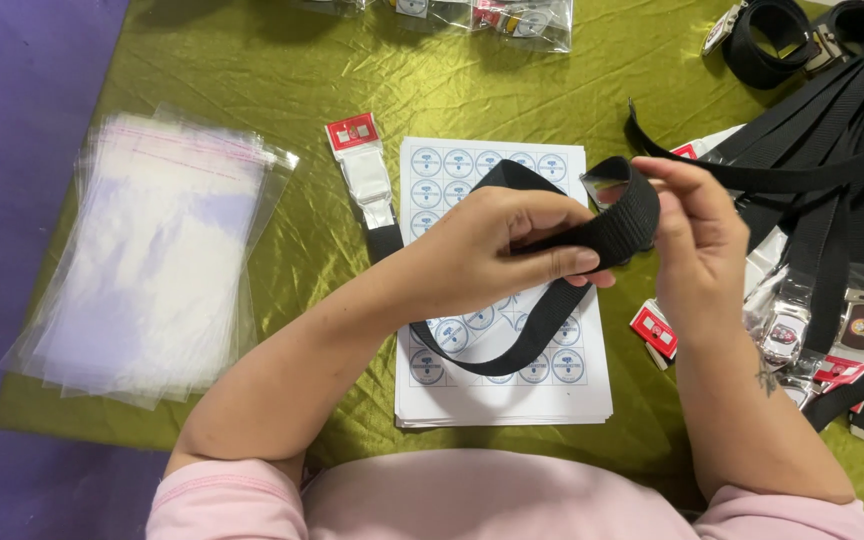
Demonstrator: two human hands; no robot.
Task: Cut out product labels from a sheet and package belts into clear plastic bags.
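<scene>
Black webbing belt (617,225) is being coiled between both hands above the sticker sheet (502,400): left hand (497,250) pinching the roll shut, right hand (697,235) curled round its right end; loose strap trailing near-left.

Olive satin tablecloth (282,70) (purple floor (12,120) beside)

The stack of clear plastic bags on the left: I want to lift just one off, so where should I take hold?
Judging by the pose, take the top bag of the stack of clear plastic bags at its near-right corner, coming from the right. There the bags are fanned out, so the single edges show apart over the green cloth. Both hands now hold the black strap.
</scene>
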